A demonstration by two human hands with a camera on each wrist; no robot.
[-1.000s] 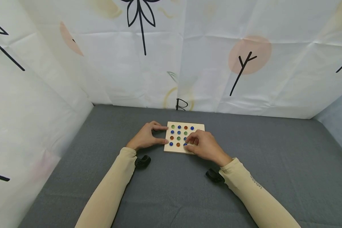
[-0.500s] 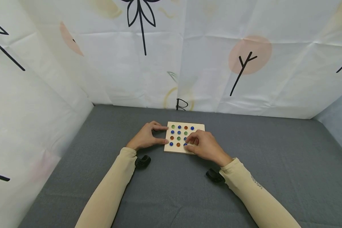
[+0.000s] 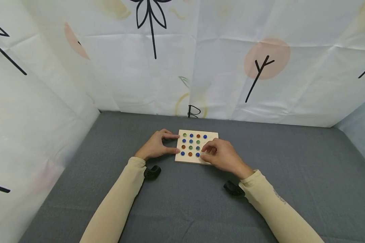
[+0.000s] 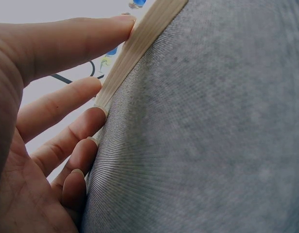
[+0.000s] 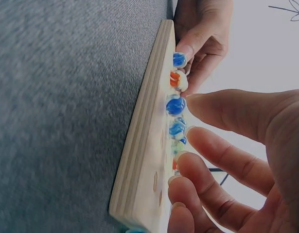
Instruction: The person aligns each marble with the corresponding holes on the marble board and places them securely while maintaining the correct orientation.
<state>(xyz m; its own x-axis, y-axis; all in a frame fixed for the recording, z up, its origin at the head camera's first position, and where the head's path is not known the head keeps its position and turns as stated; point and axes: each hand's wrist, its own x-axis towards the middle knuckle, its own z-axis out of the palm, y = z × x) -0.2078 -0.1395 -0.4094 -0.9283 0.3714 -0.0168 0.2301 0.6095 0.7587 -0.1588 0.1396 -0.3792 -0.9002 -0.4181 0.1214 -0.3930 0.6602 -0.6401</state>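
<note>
A light wooden board [image 3: 178,159] lies on the grey cloth, with rows of swirled glass marbles in blue, green and orange set in its holes. My left hand [image 3: 155,145] rests its thumb and index finger, nearly straight, against the board's left edge; its other fingers bend loosely in the left wrist view. Over the right part of the board is my right hand [image 3: 223,156], fingers loosely bent and holding nothing visible. Its thumb tip is right beside a blue marble [image 5: 176,105] in the near row. Bare holes [image 5: 156,180] show nearer the right end, partly hidden by this hand in the head view.
Grey cloth [image 3: 176,209] covers the table around the board. A white printed curtain [image 3: 219,77] hangs behind and along the left. Black wrist cameras [image 3: 152,172] sit under both sleeves. A teal rounded thing [image 5: 135,230] shows at the board's corner.
My right hand has drawn back a little to the right, so the blue marble in the near row is now fully seen. The left hand and board have stayed in place.
</note>
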